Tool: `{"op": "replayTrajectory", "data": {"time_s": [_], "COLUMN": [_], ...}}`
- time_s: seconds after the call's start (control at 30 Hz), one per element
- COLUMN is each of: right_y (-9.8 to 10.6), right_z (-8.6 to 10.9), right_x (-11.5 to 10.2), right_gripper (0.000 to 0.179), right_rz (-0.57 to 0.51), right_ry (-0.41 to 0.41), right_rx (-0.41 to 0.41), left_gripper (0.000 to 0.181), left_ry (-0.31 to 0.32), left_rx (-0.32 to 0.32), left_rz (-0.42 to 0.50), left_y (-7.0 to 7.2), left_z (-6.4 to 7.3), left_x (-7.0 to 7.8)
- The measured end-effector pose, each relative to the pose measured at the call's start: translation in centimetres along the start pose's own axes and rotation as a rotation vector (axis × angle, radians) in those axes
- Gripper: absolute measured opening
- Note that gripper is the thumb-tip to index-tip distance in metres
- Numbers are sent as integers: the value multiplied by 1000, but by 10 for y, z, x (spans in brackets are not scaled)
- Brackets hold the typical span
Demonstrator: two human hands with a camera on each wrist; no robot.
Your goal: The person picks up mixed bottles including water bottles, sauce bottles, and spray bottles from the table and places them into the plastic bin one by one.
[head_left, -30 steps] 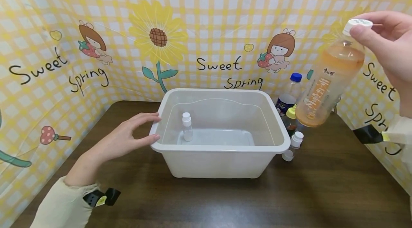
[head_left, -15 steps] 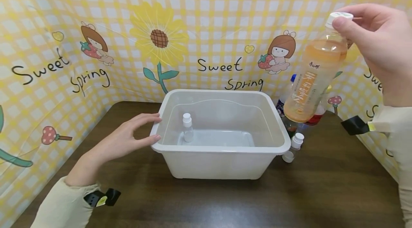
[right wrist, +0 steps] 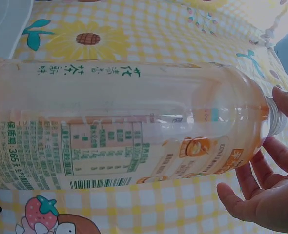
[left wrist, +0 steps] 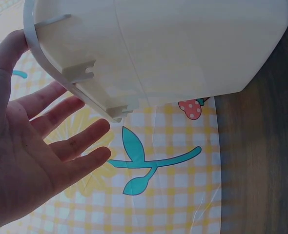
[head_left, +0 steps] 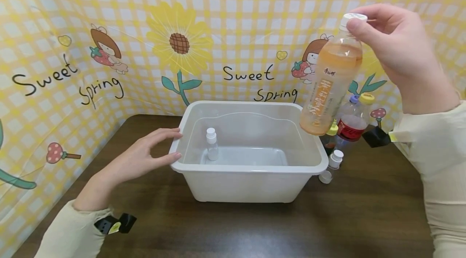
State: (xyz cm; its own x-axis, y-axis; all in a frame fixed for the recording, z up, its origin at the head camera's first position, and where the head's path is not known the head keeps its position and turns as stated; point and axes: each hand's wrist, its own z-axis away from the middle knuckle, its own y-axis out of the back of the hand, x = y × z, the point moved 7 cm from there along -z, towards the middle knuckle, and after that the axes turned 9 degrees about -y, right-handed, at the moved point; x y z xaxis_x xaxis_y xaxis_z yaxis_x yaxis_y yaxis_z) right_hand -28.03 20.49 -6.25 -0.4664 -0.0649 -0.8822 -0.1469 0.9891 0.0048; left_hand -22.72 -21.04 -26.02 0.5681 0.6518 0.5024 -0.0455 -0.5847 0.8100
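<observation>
My right hand (head_left: pixel 397 47) pinches the white cap of a large clear drink bottle (head_left: pixel 331 76) holding some orange liquid. The bottle hangs tilted, its base over the right back part of a white plastic tub (head_left: pixel 247 185). In the right wrist view the printed label of the drink bottle (right wrist: pixel 105 141) is seen from the side. My left hand (head_left: pixel 145 153) touches the tub's left rim with its fingertips, and the left wrist view shows the fingers (left wrist: pixel 85 136) fairly straight. Inside the tub, a small clear bottle with a white cap (head_left: pixel 212 144) stands at the left.
Right of the tub stand a red-labelled bottle with a yellow cap (head_left: pixel 353 124), a dark yellow-capped bottle (head_left: pixel 330 138) and a small white-capped bottle (head_left: pixel 335 160). Patterned yellow cloth (head_left: pixel 233 27) walls off the back and sides of the brown table (head_left: pixel 233 229).
My right hand has carried the drink bottle leftward, from above the bottles on the right to the tub's right edge. My left hand stays on the rim.
</observation>
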Motion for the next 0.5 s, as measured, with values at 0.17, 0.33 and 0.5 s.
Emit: {"op": "replayTrajectory", "data": {"time_s": [0.17,0.33,0.5], "right_y": [-13,-22,-32], "right_z": [-1,-4,-6], "right_x": [4,11,20], "right_gripper": [19,20,20], "right_rz": [19,56,134], "right_ry": [-23,-71,-112], "right_rx": [-27,-36,-53], "left_gripper": [48,48,50], "left_ry": [-7,-11,-1], "left_rx": [1,4,2], "left_rz": [1,-4,-12], "left_y": [-1,-1,0], "left_z": [0,1,1], "left_x": [0,-1,-4]}}
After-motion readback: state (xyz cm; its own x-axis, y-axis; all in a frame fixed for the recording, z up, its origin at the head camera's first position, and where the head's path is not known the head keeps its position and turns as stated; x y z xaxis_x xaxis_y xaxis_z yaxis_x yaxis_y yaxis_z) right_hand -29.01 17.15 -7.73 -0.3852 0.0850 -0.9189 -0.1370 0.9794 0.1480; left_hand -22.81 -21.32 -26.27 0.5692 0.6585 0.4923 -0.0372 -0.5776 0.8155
